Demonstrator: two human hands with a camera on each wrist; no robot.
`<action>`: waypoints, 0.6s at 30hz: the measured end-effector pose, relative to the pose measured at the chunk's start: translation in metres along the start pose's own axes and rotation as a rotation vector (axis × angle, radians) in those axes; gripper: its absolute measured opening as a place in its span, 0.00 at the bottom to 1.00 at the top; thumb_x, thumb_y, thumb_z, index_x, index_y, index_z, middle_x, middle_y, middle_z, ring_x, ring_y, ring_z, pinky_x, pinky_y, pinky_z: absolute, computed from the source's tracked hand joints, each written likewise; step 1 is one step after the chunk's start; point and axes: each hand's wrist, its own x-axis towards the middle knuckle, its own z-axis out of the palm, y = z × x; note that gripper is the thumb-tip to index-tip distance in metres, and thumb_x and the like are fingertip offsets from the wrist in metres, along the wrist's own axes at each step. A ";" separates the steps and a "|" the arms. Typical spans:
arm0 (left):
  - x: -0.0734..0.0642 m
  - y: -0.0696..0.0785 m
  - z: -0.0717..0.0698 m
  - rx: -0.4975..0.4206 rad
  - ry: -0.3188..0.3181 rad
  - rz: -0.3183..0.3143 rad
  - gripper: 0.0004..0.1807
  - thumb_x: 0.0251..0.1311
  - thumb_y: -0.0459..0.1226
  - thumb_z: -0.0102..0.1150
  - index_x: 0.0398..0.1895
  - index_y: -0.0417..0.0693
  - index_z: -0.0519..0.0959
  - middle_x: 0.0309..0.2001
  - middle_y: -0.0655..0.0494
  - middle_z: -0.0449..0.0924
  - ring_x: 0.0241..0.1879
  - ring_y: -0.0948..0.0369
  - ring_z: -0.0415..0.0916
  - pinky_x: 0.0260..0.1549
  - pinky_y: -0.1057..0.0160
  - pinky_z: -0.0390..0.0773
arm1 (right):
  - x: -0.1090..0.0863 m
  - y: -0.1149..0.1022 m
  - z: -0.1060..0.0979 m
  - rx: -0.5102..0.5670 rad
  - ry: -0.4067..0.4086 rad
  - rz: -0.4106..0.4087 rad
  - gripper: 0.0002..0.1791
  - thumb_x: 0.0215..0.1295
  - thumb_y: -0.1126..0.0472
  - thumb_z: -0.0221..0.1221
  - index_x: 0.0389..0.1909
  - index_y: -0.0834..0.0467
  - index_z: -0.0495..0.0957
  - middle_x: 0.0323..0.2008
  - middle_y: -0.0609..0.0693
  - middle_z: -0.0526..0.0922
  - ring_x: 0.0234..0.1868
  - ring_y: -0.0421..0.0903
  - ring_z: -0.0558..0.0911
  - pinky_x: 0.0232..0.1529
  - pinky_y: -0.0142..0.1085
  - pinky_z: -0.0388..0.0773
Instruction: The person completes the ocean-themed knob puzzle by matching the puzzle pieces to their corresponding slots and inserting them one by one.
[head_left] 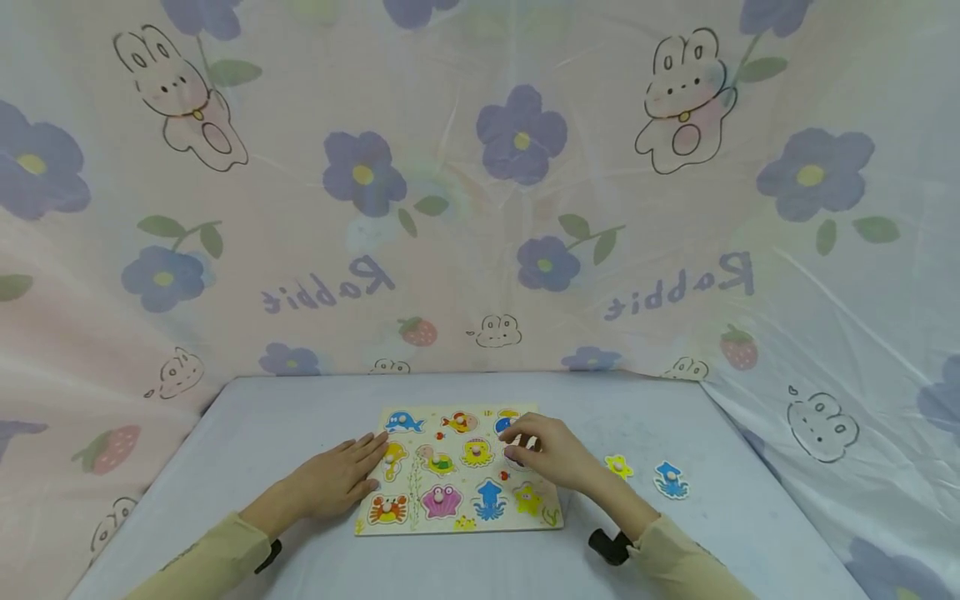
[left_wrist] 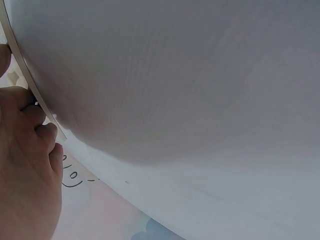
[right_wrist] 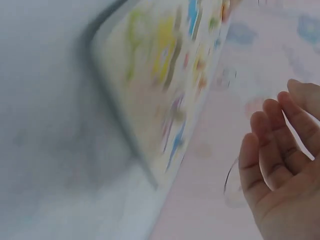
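Note:
A wooden peg puzzle board (head_left: 431, 527) with sea-animal pictures lies on the table. My left hand (head_left: 337, 475) rests on its left edge, fingers stretched by the orange seahorse (head_left: 393, 461); in the left wrist view the fingers lie along the board's edge. My right hand (head_left: 551, 450) hovers at the board's right side, fingers loosely bent, partly covering pictures there. From the right wrist view, that hand (right_wrist: 282, 150) shows nothing between its fingers. A crab (head_left: 387, 508), pink shell (head_left: 441, 502), blue squid picture (head_left: 490, 500) and yellow starfish picture (head_left: 528, 499) line the near row.
Right of the board lie a loose yellow starfish piece (head_left: 618, 466) and a loose blue squid piece (head_left: 671, 481), both knobbed. White cloth covers the table (head_left: 750, 533). Behind it hangs a rabbit-and-flower curtain (head_left: 450, 250).

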 end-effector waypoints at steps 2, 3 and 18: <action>0.000 0.000 0.000 0.005 -0.001 0.001 0.37 0.80 0.52 0.46 0.81 0.39 0.58 0.82 0.44 0.53 0.79 0.43 0.55 0.76 0.42 0.60 | -0.007 0.009 -0.009 -0.007 0.042 0.036 0.08 0.72 0.60 0.65 0.49 0.54 0.87 0.45 0.46 0.86 0.40 0.38 0.81 0.37 0.31 0.80; 0.000 -0.001 0.000 0.006 -0.002 0.001 0.37 0.80 0.52 0.46 0.81 0.39 0.58 0.82 0.44 0.53 0.79 0.43 0.55 0.76 0.42 0.60 | -0.011 0.013 -0.014 -0.014 0.064 0.055 0.08 0.72 0.60 0.66 0.49 0.54 0.87 0.44 0.46 0.86 0.40 0.38 0.81 0.37 0.31 0.80; 0.000 0.000 0.001 0.010 -0.013 -0.002 0.37 0.80 0.52 0.46 0.81 0.39 0.57 0.82 0.44 0.53 0.79 0.43 0.54 0.76 0.42 0.60 | -0.099 0.083 -0.084 -0.176 0.268 0.250 0.09 0.70 0.60 0.67 0.48 0.58 0.87 0.42 0.45 0.86 0.38 0.39 0.81 0.33 0.32 0.81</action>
